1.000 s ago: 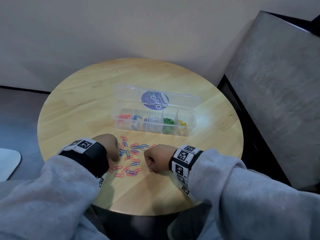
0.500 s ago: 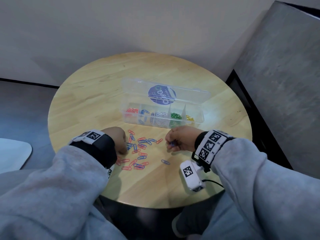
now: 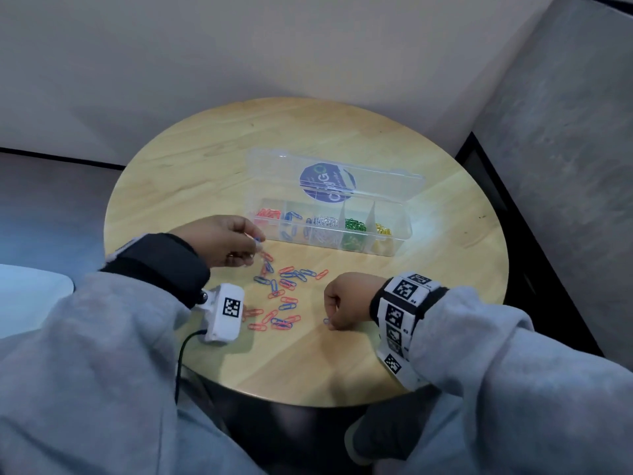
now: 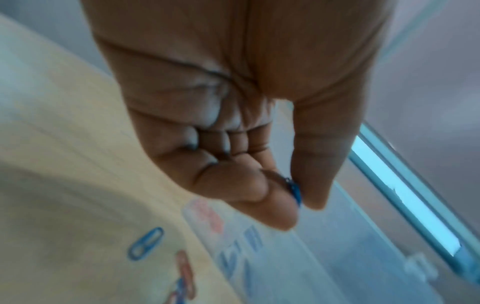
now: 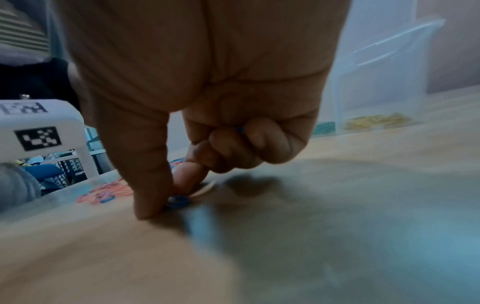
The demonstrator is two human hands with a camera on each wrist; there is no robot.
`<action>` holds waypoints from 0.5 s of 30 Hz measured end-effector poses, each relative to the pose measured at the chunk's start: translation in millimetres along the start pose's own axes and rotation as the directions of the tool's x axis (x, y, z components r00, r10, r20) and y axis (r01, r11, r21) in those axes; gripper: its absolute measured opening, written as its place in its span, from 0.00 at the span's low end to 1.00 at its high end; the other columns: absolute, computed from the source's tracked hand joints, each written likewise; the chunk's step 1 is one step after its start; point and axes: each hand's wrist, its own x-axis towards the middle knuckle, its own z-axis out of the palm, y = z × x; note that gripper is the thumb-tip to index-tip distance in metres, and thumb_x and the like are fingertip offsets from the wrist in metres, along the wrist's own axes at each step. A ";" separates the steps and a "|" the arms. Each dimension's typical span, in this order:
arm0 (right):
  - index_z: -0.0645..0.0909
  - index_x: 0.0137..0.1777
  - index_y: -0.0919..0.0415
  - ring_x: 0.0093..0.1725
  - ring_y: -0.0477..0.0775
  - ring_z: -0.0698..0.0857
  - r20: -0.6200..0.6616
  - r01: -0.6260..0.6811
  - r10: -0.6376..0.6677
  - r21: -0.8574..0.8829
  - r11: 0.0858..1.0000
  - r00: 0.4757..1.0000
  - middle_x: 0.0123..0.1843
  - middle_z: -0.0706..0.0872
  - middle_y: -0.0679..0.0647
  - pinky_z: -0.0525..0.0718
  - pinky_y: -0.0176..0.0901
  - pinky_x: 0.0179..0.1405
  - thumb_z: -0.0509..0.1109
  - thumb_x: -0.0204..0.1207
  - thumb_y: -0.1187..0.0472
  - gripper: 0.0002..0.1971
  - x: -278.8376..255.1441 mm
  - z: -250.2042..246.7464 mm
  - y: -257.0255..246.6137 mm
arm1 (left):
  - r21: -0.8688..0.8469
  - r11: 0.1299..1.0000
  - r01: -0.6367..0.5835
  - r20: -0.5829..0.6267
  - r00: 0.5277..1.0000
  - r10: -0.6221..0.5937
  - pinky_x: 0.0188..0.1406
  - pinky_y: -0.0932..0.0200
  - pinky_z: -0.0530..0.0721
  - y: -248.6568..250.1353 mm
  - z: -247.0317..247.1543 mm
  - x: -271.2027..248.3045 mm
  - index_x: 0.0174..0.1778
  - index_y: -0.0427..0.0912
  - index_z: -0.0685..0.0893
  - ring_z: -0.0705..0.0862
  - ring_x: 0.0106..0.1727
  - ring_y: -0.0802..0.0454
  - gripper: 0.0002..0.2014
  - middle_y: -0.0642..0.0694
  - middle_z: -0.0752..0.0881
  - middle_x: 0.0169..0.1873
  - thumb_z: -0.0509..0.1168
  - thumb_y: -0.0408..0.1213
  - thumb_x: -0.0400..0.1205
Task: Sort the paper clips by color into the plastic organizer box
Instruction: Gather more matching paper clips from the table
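Observation:
A clear plastic organizer box (image 3: 397, 240) stands open on the round wooden table (image 3: 205, 159), with red, blue, silver, green and yellow clips in separate compartments. Several loose red and blue paper clips (image 3: 284, 293) lie in front of it. My left hand (image 3: 226, 240) is raised near the box's left end and pinches a blue clip (image 4: 296, 192) between thumb and forefinger. My right hand (image 3: 346, 305) is down on the table, right of the pile. Its thumb and forefinger pinch a lone blue clip (image 5: 179, 202) on the wood; another blue clip shows among its curled fingers (image 5: 240, 129).
The box's lid (image 3: 335, 176) stands up behind the compartments, with a round purple label. A white wrist camera unit (image 3: 224, 311) hangs under my left wrist, close to the pile. A grey panel (image 3: 565, 166) leans at the right of the table.
My left hand has lifted off the pile with a blue clip and moved toward the box. My right hand has come back down from near the box to the lone blue clip.

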 end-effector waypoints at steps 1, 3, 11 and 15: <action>0.78 0.37 0.53 0.41 0.51 0.78 0.004 -0.008 0.008 0.007 1.000 1.000 0.34 0.77 0.47 0.73 0.37 0.32 0.72 0.73 0.54 0.07 0.2 0.1 -0.2 | -0.100 0.995 0.005 -0.005 1.000 -0.006 0.17 0.72 0.79 1.0 -1.8 -1.6 0.39 0.39 0.79 0.80 0.16 0.60 0.10 0.49 0.79 0.17 0.60 0.22 0.81; 0.76 0.32 0.52 0.39 0.50 0.78 0.020 -0.040 0.039 0.048 0.998 0.999 0.35 0.79 0.47 0.75 0.38 0.34 0.72 0.72 0.55 0.10 -0.2 -1.5 2.1 | -0.224 0.975 0.015 0.002 1.000 -0.015 0.17 0.72 0.79 2.3 -1.7 -5.2 0.38 0.39 0.80 0.81 0.17 0.59 0.11 0.48 0.79 0.19 0.57 0.22 0.82; 0.73 0.33 0.61 0.20 0.43 0.78 0.056 -0.081 0.061 0.818 0.570 0.997 0.32 0.82 0.58 0.78 0.32 0.22 0.67 0.75 0.74 0.13 -0.9 -25.2 26.6 | -0.486 0.863 0.138 0.070 0.990 -0.118 0.17 0.72 0.76 0.3 1.0 -1.8 0.40 0.41 0.79 0.77 0.17 0.60 0.10 0.48 0.73 0.28 0.55 0.29 0.82; 0.76 0.41 0.63 0.19 0.44 0.78 0.052 -0.065 0.057 0.961 0.268 0.997 0.30 0.77 0.56 0.79 0.31 0.20 0.60 0.78 0.78 0.11 0.5 -27.2 32.0 | -0.321 0.938 0.134 0.011 0.990 -0.138 0.12 0.74 0.63 -1.6 6.5 -0.1 0.36 0.44 0.76 0.67 0.14 0.61 0.10 0.49 0.68 0.27 0.56 0.29 0.82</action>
